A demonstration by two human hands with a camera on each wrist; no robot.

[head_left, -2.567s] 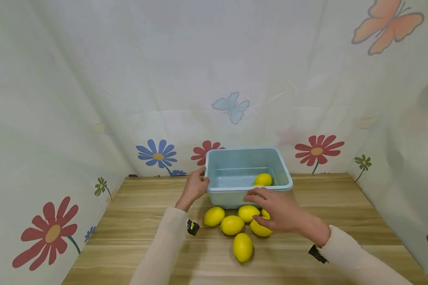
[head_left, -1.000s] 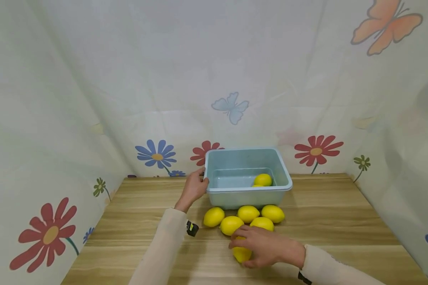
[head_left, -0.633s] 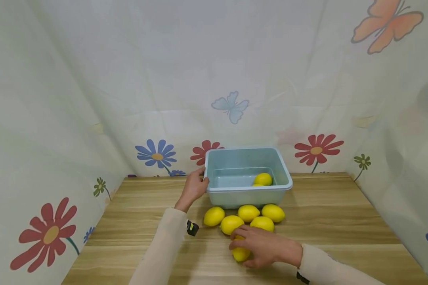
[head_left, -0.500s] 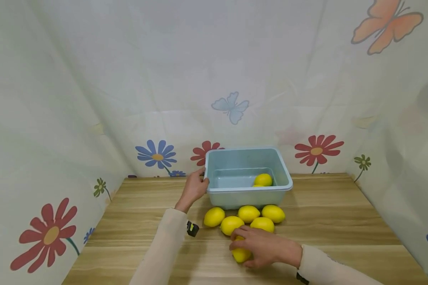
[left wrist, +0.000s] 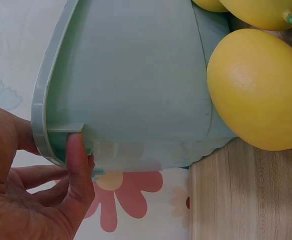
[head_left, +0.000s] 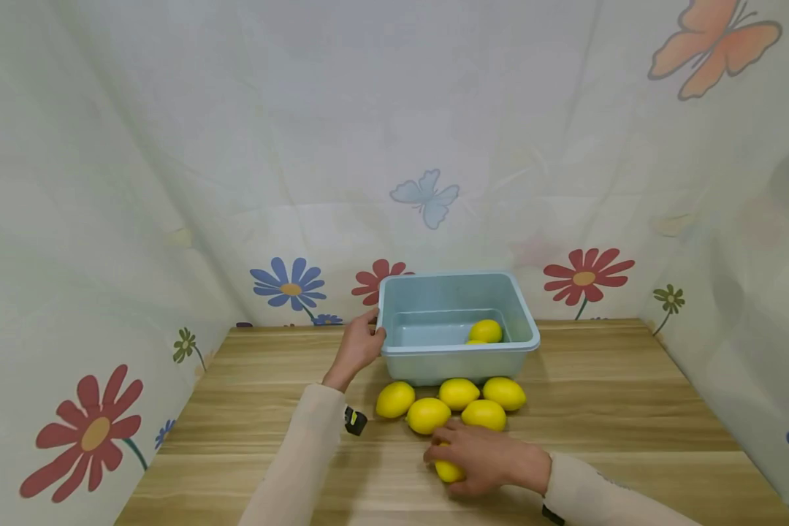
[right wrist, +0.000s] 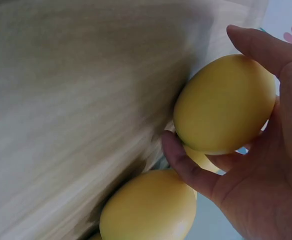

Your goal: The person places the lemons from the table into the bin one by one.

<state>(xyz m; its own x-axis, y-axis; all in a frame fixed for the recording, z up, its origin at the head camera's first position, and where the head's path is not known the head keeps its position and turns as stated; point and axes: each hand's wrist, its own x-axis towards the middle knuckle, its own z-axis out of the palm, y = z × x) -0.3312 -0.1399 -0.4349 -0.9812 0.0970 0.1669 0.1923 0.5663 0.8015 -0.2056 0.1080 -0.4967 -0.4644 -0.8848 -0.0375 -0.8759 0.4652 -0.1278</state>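
My left hand (head_left: 357,345) grips the left rim of a light blue plastic basin (head_left: 456,363). The left wrist view shows the thumb on the outside of the basin wall (left wrist: 131,70), under the lip, with the other fingers around the rim. My right hand (head_left: 486,459) is curled around the frontmost yellow lemon (head_left: 448,471), which sits on the table. In the right wrist view, thumb and fingers surround that lemon (right wrist: 225,102). Two lemons (head_left: 485,331) lie inside the basin at its right; the nearer one is mostly hidden by the front wall.
Several more lemons (head_left: 429,416) lie in a loose cluster between the basin's front wall and my right hand. The wood-patterned table (head_left: 256,409) extends to both sides. A white curtain (head_left: 302,146) with printed flowers and butterflies hangs behind and beside it.
My right hand has come down from above the right-hand lemons to the frontmost one and taken hold of it. That lemon has shifted slightly right. My left hand stays on the rim.
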